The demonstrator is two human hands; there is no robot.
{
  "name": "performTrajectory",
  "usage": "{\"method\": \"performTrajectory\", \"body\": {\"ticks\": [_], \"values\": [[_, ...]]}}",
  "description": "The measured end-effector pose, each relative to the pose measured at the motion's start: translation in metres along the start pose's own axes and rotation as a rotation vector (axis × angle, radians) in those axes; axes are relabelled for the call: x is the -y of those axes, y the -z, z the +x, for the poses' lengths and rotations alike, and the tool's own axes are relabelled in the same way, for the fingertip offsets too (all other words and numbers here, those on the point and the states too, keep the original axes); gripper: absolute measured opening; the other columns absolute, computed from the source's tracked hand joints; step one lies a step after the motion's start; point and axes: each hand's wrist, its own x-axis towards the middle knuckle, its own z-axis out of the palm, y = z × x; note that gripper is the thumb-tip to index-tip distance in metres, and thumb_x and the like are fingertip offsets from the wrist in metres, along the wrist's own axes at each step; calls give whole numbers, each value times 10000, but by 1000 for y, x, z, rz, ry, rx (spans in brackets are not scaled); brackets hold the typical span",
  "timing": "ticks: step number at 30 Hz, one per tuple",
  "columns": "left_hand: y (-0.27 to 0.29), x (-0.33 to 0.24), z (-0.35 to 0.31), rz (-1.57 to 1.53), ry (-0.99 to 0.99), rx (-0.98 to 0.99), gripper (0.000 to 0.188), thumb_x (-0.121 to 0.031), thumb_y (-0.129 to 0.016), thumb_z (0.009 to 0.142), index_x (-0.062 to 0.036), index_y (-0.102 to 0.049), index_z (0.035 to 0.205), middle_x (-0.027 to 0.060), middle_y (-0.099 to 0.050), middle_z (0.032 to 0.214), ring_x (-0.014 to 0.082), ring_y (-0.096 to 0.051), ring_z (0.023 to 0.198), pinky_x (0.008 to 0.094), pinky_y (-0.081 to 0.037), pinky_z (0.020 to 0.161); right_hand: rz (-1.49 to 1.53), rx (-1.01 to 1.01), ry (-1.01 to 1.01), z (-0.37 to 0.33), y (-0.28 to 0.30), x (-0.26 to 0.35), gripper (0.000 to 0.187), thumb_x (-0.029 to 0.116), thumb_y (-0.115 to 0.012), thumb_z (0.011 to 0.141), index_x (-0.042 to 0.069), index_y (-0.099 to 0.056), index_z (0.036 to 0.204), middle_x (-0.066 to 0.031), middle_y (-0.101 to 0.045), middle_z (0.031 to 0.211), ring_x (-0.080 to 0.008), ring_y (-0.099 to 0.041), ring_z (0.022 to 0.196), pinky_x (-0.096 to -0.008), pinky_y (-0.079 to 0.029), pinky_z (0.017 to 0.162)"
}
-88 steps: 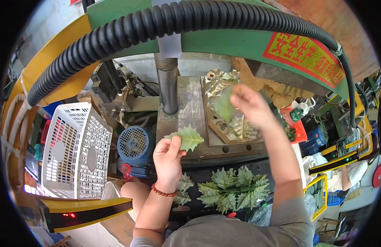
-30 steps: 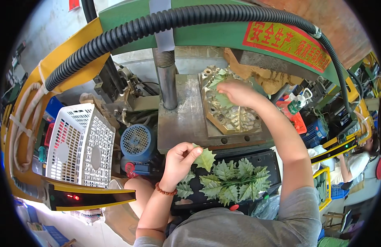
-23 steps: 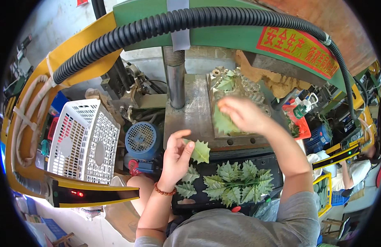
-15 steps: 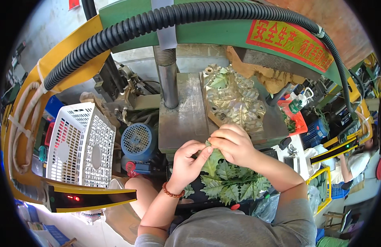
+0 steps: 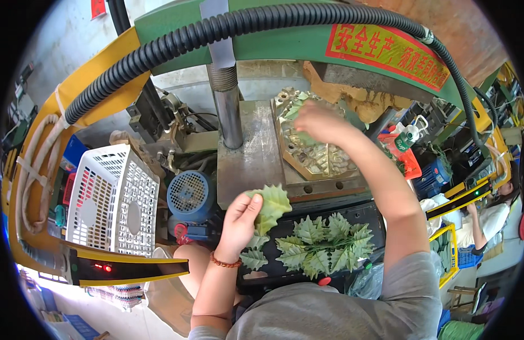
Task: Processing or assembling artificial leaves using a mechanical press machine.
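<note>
My left hand (image 5: 240,222), with a beaded bracelet at its wrist, pinches several pale green artificial leaves (image 5: 273,205) between thumb and fingers, left of the press bed's front edge. Out over the brass leaf-shaped mould (image 5: 328,163) reaches my right hand (image 5: 320,122), somewhat blurred, its fingers bent down and drawn together. What they grip is hidden; some green shows at the fingers. One green leaf (image 5: 295,106) lies on the mould's far left part, close to that hand. Sprigs of leaves (image 5: 324,243) rest on the black surface in front of me.
A steel column (image 5: 230,116) rises left of the mould, under a green press frame (image 5: 284,42) with a ribbed black hose (image 5: 239,24). At left stand a white plastic basket (image 5: 138,195) and a blue motor (image 5: 189,194). A red container (image 5: 408,161) sits right. Another person (image 5: 488,224) is far right.
My hands have parted. The right one moved from beside the left to over the mould, while the left moved slightly left and down with leaves now showing broadly in its grip.
</note>
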Motion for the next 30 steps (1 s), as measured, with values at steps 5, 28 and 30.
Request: {"method": "performTrajectory", "body": {"ticks": [5, 28, 30], "values": [[18, 1, 0, 211, -34, 159, 167, -71, -583, 907, -14, -555, 752, -15, -502, 722, 87, -390, 624, 215, -339, 570, 46, -209, 227, 10, -21, -26, 156, 193, -646, 793, 109, -654, 925, -29, -612, 882, -229, -560, 940, -361, -450, 847], [-12, -30, 9, 1016, -499, 549, 81, -69, -661, 831, -14, -634, 778, 37, -535, 703, 143, -473, 621, 251, -394, 571, 186, -96, 596, -81, 5, 77, 155, 191, -594, 795, 38, -595, 773, -89, -593, 809, -273, -557, 752, -375, -459, 676], [-18, -32, 11, 985, -521, 495, 66, -67, -666, 828, -17, -642, 792, 34, -536, 696, 141, -478, 619, 249, -398, 572, 50, -316, 680, -88, -7, 79, 172, 204, -581, 806, 33, -570, 790, -96, -563, 775, -273, -553, 704, -368, -460, 641]]}}
